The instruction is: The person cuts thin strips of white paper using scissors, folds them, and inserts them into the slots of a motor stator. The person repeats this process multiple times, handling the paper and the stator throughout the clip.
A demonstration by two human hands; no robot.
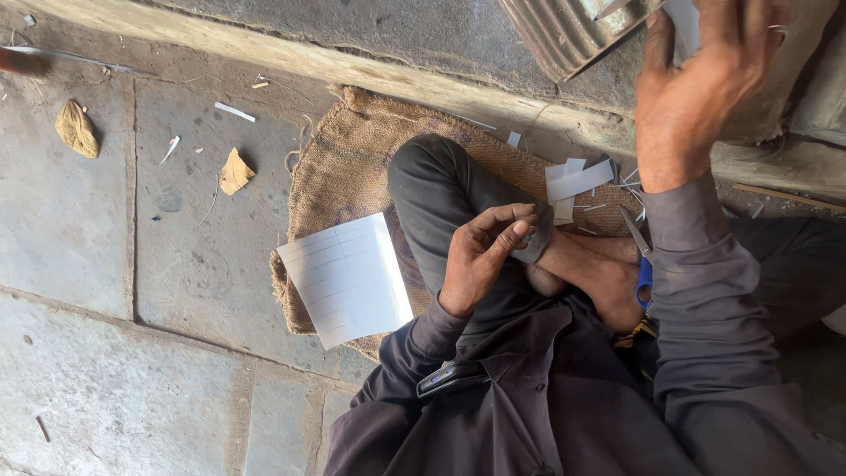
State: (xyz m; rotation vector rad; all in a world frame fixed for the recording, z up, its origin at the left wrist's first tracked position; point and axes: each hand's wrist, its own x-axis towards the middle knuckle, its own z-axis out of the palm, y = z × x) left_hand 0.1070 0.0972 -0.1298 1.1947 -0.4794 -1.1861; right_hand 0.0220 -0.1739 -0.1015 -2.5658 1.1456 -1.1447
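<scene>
White ruled sheet lies on burlap sack beside left hand, fingers curled, empty; right hand, fingers spread, touches white strip near corrugated metal.

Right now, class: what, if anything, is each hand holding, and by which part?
The left hand rests curled on the knee, holding nothing visible. The right hand is raised against a white paper piece; whether it actually grips it cannot be told.

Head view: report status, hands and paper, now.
Left hand curled at the knee, holding nothing visible. Right hand raised, touching a white strip by the metal container. Lined sheet on burlap mat; scissors by the foot.
</scene>
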